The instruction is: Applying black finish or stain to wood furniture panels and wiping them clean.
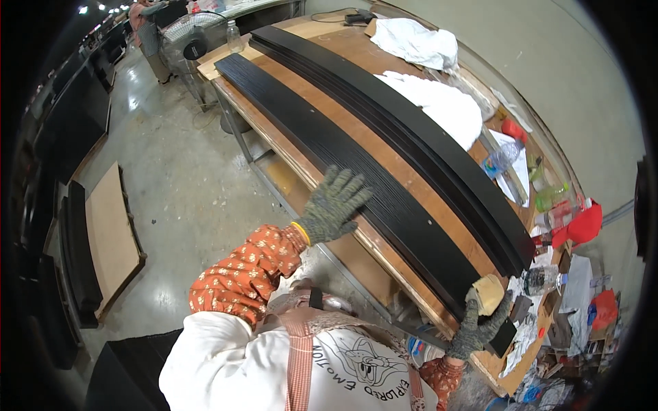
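Note:
A long black board [322, 140] with a wood-grain face lies along the near side of the workbench. My left hand [334, 205], in a grey-green knit glove, rests on its middle near the front edge, fingers stretched out and holding nothing. At the board's right end is my right hand [476, 331], gloved alike. Its fingers close round a folded tan piece of sandpaper [489, 294] against the board. Behind lies a stack of black grooved boards [411, 137], apart from the near one.
White cloths [418, 44], plastic bottles [502, 157] and red cloth [578, 225] crowd the bench's far and right sides. A clear bottle [234, 35] stands at its left end, near a fan [194, 45]. Another person [146, 34] stands far left. Dark panels [79, 253] lean at left.

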`<action>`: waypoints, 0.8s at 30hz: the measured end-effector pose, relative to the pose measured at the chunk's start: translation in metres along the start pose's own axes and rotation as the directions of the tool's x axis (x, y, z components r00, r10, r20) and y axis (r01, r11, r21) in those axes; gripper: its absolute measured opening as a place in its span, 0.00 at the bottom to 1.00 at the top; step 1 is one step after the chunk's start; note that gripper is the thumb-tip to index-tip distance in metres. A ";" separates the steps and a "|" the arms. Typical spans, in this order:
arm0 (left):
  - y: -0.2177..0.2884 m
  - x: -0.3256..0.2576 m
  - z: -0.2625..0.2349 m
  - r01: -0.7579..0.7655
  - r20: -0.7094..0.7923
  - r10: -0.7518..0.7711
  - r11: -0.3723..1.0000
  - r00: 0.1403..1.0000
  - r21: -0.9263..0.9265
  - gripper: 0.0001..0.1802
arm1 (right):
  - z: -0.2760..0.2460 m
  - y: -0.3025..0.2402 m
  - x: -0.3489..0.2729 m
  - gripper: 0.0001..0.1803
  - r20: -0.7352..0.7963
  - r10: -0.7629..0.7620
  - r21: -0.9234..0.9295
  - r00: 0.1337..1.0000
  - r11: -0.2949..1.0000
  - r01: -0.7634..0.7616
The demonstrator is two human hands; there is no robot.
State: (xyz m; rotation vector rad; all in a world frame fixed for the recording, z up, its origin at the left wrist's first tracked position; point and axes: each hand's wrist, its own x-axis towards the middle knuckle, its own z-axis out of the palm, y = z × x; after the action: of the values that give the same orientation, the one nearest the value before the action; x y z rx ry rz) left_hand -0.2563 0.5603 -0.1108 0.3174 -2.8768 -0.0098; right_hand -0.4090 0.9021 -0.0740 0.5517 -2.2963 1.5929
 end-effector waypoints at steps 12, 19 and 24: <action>-0.008 -0.003 0.027 0.193 0.110 -0.205 0.975 0.973 0.107 0.46 | 0.068 0.014 0.031 0.41 0.223 -0.104 0.011 0.969 0.995 0.104; -0.016 -0.002 0.039 0.161 0.037 -0.162 0.987 0.986 0.020 0.44 | 0.128 0.028 0.049 0.39 0.252 -0.117 0.218 0.961 0.974 0.061; -0.038 -0.004 0.040 0.198 0.028 -0.204 0.970 0.979 0.140 0.41 | 0.172 0.031 0.058 0.39 0.308 -0.024 0.478 0.951 0.868 -0.133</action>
State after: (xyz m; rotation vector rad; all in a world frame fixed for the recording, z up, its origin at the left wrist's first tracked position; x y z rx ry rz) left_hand -0.2538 0.5231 -0.1522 0.6421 -2.8796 0.1466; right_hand -0.4780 0.7418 -0.1334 0.9154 -2.0999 2.2878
